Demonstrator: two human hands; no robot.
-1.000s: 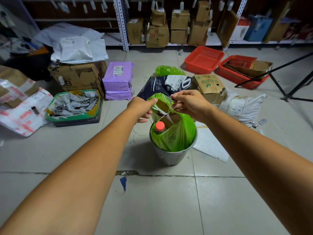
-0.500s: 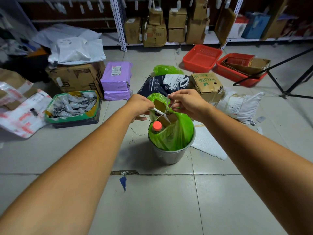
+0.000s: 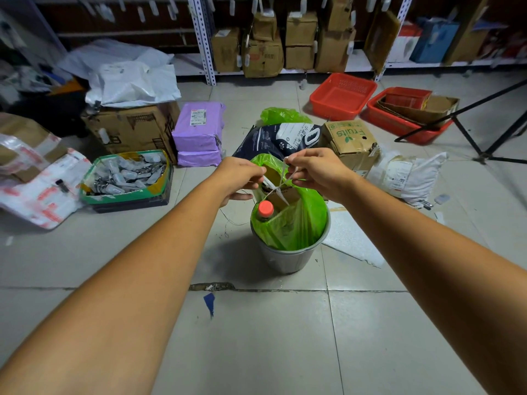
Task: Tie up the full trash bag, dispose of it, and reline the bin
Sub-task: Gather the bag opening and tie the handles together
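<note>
Head: bag drawstrings point(image 3: 277, 190) between opposing fingers point(image 3: 295, 167)

1. Premises: a stockroom or parcel storage room.
2. Perforated metal shelving point(image 3: 199, 38) along the back wall carries taped cardboard boxes point(image 3: 262, 55), with white tags point(image 3: 232, 7) hanging from the upper level.
3. Labelled purple parcels point(image 3: 199, 129), white mailer bags point(image 3: 134, 81) and red plastic baskets point(image 3: 342, 95) sit directly on the tiled floor point(image 3: 256, 337).
</note>
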